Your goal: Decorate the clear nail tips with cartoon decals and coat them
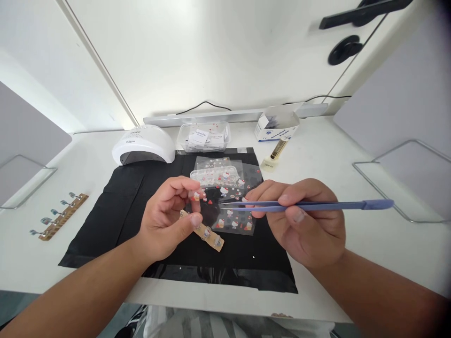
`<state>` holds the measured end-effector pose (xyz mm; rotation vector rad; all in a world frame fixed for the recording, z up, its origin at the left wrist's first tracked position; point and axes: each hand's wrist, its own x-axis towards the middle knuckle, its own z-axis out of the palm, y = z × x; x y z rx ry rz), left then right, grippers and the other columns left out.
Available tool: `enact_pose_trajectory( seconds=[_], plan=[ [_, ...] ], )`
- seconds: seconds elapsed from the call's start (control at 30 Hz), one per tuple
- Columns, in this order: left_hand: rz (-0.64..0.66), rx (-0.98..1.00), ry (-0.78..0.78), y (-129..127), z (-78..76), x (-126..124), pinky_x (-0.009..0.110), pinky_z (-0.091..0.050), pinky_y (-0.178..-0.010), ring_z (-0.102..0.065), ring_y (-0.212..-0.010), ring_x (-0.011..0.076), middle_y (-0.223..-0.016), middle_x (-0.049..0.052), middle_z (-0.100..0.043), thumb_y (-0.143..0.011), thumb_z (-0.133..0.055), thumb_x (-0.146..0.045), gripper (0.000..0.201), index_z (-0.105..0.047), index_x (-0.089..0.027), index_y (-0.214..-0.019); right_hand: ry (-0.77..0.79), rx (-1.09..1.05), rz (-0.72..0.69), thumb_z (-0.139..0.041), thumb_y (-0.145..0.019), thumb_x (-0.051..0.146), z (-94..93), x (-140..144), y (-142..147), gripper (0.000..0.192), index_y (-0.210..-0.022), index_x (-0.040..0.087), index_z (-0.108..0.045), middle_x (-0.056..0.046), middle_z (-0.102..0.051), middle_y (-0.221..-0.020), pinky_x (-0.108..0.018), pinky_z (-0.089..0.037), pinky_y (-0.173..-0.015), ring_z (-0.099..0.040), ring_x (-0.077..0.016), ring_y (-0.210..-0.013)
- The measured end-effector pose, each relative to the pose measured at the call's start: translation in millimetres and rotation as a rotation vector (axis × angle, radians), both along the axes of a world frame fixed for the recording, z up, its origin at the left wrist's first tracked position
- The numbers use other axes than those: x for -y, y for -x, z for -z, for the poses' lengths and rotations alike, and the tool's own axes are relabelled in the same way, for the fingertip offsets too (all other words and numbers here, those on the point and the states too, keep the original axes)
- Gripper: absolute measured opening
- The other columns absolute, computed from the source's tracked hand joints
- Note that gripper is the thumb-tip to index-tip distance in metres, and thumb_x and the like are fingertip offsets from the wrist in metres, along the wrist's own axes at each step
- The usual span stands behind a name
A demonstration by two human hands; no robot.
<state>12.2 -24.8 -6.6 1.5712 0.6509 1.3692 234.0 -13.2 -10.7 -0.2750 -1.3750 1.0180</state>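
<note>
Now my left hand [165, 220] pinches the nail strip [206, 232] at frame centre; my right hand [303, 220] grips tweezers [306, 205], tips pointing left at it.

Centre frame: left hand [165, 220] pinching a tan strip of nail tips [206, 231]; right hand [303, 220] gripping blue tweezers [306, 205], points aimed left — both above a black mat [105, 220] bearing sticker sheets [229, 197]. Upper left of the mat: white nail lamp [143, 145]. Behind the mat: clear plastic box [203, 136], alcohol-pad box [276, 126], small bottle [275, 154]. Far left — second tip strip [60, 216].
</note>
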Motion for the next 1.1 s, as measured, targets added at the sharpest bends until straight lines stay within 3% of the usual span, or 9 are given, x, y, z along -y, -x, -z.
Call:
enact_pose_trajectory(
  seconds=[0.23, 0.53, 1.1],
  plan=[
    [0.019, -0.086, -0.025, -0.7, 0.1, 1.3, 0.017, -0.051, -0.069, -0.054, -0.078, 0.0087, -0.096, 0.002, -0.058, -0.081, -0.071, -0.007, 0.037, -0.063, -0.023, -0.114, -0.013, -0.005, -0.033, -0.056, -0.093, 0.018, 1.0, 0.4, -1.6, 0.016, -0.101, 0.023, -0.068, -0.005, -0.073, -0.078, -0.041, -0.053, -0.066, -0.064, -0.0206, -0.07],
    [0.108, -0.096, 0.045, 3.2, -3.7, -3.3, 0.02, -0.053, -0.065, -0.055, -0.077, 0.0103, -0.1, 0.002, -0.056, -0.084, -0.07, -0.015, 0.032, -0.06, -0.025, -0.112, -0.043, 0.055, -0.073, -0.057, -0.093, 0.021, 0.8, 2.6, -1.8, 0.015, -0.103, 0.024, -0.067, -0.005, -0.072, -0.078, -0.041, -0.055, -0.064, -0.064, -0.0205, -0.068],
    [0.023, -0.1, 0.037, 5.8, -4.4, -4.0, 0.019, -0.049, -0.058, -0.055, -0.072, 0.0091, -0.098, 0.002, -0.06, -0.085, -0.071, -0.014, 0.028, -0.066, -0.025, -0.11, -0.007, 0.117, -0.201, -0.055, -0.093, 0.02, 1.0, 6.3, -4.7, 0.018, -0.105, 0.025, -0.067, -0.004, -0.067, -0.075, -0.038, -0.053, -0.063, -0.061, -0.0184, -0.068]
  ],
)
